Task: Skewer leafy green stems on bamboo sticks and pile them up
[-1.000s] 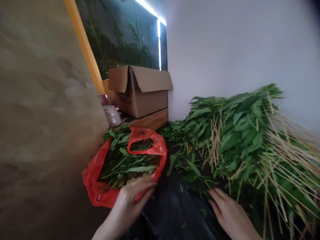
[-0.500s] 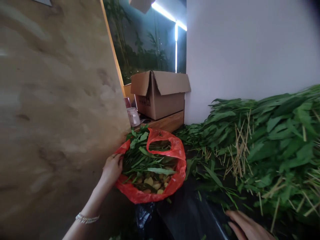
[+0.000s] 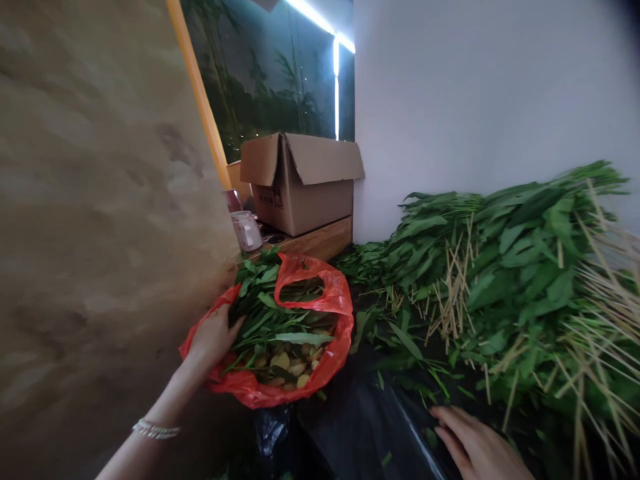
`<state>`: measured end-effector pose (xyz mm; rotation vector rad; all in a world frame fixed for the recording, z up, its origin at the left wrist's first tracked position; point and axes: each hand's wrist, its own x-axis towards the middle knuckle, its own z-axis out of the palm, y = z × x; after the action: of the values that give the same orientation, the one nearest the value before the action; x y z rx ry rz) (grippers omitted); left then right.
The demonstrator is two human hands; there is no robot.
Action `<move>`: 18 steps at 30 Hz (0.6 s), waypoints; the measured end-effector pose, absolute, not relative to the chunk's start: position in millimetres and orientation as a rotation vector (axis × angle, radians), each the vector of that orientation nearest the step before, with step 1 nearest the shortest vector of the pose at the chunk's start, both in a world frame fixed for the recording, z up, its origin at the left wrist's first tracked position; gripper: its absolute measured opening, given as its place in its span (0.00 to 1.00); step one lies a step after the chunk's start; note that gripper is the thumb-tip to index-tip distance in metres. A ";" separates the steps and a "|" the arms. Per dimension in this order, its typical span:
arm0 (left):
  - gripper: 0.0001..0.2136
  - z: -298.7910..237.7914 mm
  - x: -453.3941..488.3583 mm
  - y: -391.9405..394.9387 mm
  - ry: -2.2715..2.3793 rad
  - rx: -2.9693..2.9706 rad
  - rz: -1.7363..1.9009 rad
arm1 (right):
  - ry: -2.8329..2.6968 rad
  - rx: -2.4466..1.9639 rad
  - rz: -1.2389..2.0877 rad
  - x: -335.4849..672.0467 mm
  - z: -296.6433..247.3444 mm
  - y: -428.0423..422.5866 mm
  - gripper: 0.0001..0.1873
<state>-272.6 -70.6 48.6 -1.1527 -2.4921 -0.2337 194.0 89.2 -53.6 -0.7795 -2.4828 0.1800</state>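
A red plastic bag (image 3: pixel 343 320) stands with its mouth open, holding long-leaved greens (image 3: pixel 260 320) above pale cut stem pieces (image 3: pixel 281 361). My left hand (image 3: pixel 214 337) reaches over the bag's left rim and touches the greens. Its thumb is spread from the fingers, and some fingertips are hidden among the leaves. Low on the right, my right hand (image 3: pixel 477 443) hovers over or rests on black plastic sheeting (image 3: pixel 370 413); which of these I cannot tell. Its fingers are loosely stretched, with small leaf scraps by the tips.
Bundled leafy greens with long pale stems (image 3: pixel 525 267) are heaped on the right against a white wall (image 3: pixel 480 93). An open cardboard box (image 3: pixel 320 200) and a pale mug (image 3: pixel 246 231) stand on a wooden ledge (image 3: pixel 327 241) behind the bag. A mottled panel (image 3: pixel 110 200) rises close on the left.
My left hand has gone from the bag's left rim to just inside its mouth, onto the greens. That rim now spreads farther left. The view has turned slightly right.
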 end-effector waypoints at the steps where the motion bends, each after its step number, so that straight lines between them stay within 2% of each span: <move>1: 0.19 49.1 -272.0 -72.9 -2.502 -1.164 -0.194 | -2.486 -0.817 0.193 194.0 -53.0 87.5 0.15; 4: 0.19 51.9 -273.5 -75.4 -2.500 -1.133 -0.106 | -2.517 -0.955 0.235 194.7 -48.8 82.3 0.15; 7: 0.15 51.4 -282.8 -67.1 -2.541 -1.139 -0.125 | -2.564 -1.040 0.321 195.4 -38.5 78.2 0.16; 13: 0.09 43.8 -290.9 -49.5 -2.559 -1.323 -0.368 | -2.591 -1.127 0.348 191.2 -21.6 73.9 0.14; 18: 0.10 54.7 -286.3 -49.9 -2.492 -1.401 -0.670 | -2.551 -1.062 0.304 191.1 -39.2 76.1 0.15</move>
<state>-286.3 -49.9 54.7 -1.4007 -2.4917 -0.6699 191.1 76.1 -39.2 -1.0620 -2.5506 0.3045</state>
